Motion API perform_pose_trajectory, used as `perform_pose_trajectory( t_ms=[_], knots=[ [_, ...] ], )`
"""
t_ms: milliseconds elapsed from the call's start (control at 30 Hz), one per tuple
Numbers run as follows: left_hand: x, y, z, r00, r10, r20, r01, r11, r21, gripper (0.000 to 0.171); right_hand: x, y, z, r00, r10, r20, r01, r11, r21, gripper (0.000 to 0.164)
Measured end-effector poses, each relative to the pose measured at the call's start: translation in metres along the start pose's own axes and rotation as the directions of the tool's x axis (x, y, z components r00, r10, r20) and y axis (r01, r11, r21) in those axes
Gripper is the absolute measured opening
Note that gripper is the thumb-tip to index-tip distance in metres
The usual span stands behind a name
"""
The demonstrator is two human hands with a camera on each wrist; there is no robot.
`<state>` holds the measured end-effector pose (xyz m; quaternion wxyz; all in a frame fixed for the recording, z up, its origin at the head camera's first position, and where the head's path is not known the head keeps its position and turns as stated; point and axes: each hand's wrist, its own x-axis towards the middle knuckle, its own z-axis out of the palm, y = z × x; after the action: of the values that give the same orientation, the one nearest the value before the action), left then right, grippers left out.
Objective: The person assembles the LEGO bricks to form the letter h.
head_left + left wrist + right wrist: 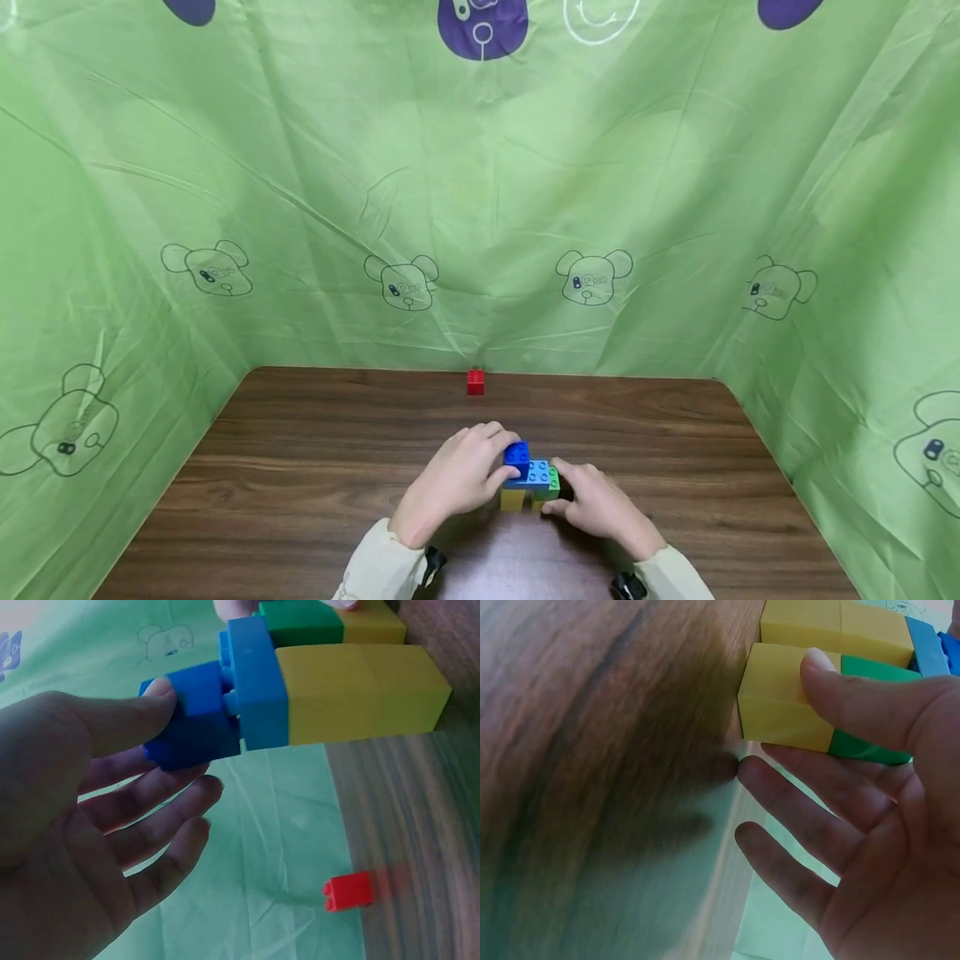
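My left hand (467, 468) pinches a dark blue brick (517, 454) between thumb and fingers. That brick sits slightly tilted over the left end of a light blue brick (260, 688), and studs show in the gap between them. The light blue brick bridges two columns: stacked yellow bricks (360, 694) on the left, and a green brick (870, 744) over a yellow brick (784, 694) on the right. Around the right column, my right hand (596, 500) grips with its thumb on the yellow brick; its lower fingers are spread near the tabletop.
A lone red brick (476, 382) stands at the back edge of the brown wooden table (337, 417). Green cloth (487, 192) with printed bear heads hangs behind the table and along both sides. Dark bands circle both wrists.
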<state>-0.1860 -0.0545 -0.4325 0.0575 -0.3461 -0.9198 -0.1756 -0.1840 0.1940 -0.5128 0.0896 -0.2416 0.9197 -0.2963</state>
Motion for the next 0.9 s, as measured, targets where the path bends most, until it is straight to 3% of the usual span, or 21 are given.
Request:
perform_pose_trajectory(
  t_ms=[233, 533, 767, 900],
  knots=[
    [0.004, 0.004, -0.004, 0.999, 0.016, 0.042, -0.018, 0.999, 0.046, 0.037, 0.0, -0.003, 0.001, 0.999, 0.049, 0.018, -0.049, 0.999, -0.015, 0.029],
    [0.008, 0.02, -0.006, 0.997, -0.012, 0.074, -0.003, 0.979, 0.205, 0.031, -0.001, -0.002, 0.003, 0.998, 0.055, -0.006, -0.055, 0.998, -0.042, 0.03],
    [0.015, 0.022, -0.006, 0.985, -0.097, 0.142, 0.084, 0.992, 0.096, 0.025, -0.001, -0.001, 0.004, 0.999, 0.051, -0.012, -0.051, 0.998, -0.044, 0.031],
    [0.017, 0.023, -0.007, 0.98, -0.119, 0.157, 0.108, 0.991, 0.078, 0.021, -0.001, -0.001, 0.004, 0.999, 0.038, 0.001, -0.038, 0.999, -0.003, 0.032]
  ],
)
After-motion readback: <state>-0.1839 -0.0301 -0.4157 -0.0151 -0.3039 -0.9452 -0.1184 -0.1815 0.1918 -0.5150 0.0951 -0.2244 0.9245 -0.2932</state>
